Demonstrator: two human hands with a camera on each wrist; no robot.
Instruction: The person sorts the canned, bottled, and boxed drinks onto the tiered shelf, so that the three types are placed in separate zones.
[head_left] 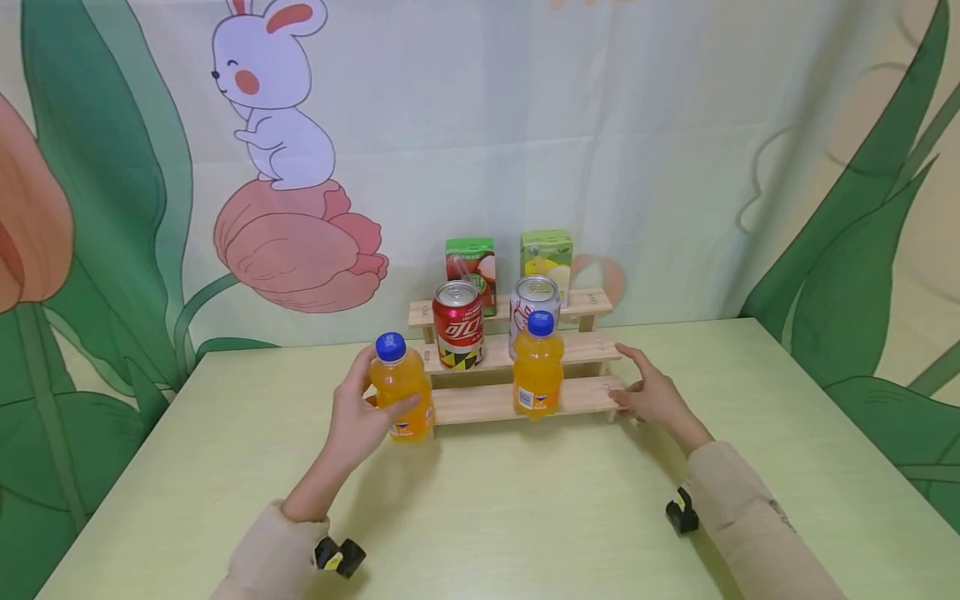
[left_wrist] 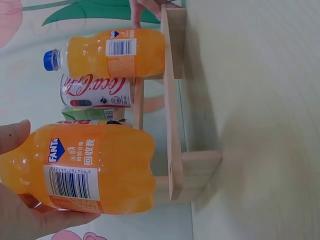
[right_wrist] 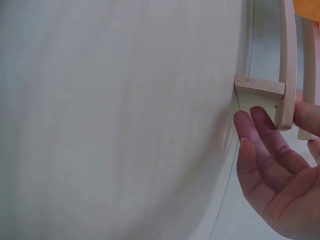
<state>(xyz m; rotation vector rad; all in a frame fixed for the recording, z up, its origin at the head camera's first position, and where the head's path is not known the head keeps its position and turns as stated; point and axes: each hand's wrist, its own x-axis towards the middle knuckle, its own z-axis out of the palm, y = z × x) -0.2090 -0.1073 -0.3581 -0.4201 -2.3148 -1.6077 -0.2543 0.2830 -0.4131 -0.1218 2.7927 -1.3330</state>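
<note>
My left hand grips an orange Fanta bottle with a blue cap. The bottle is at the left end of a three-step wooden rack; in the left wrist view its base overlaps the lowest shelf's end. A second Fanta bottle stands upright on that lowest shelf, toward the right. At the rack's right end, my right hand holds the lowest shelf's end, with one digit over the board and curled fingers below it.
On the middle shelf stand a red cola can and a white Coca-Cola can. Behind them, the top shelf holds a red-and-green juice carton and a light green carton. A printed curtain hangs behind the pale table.
</note>
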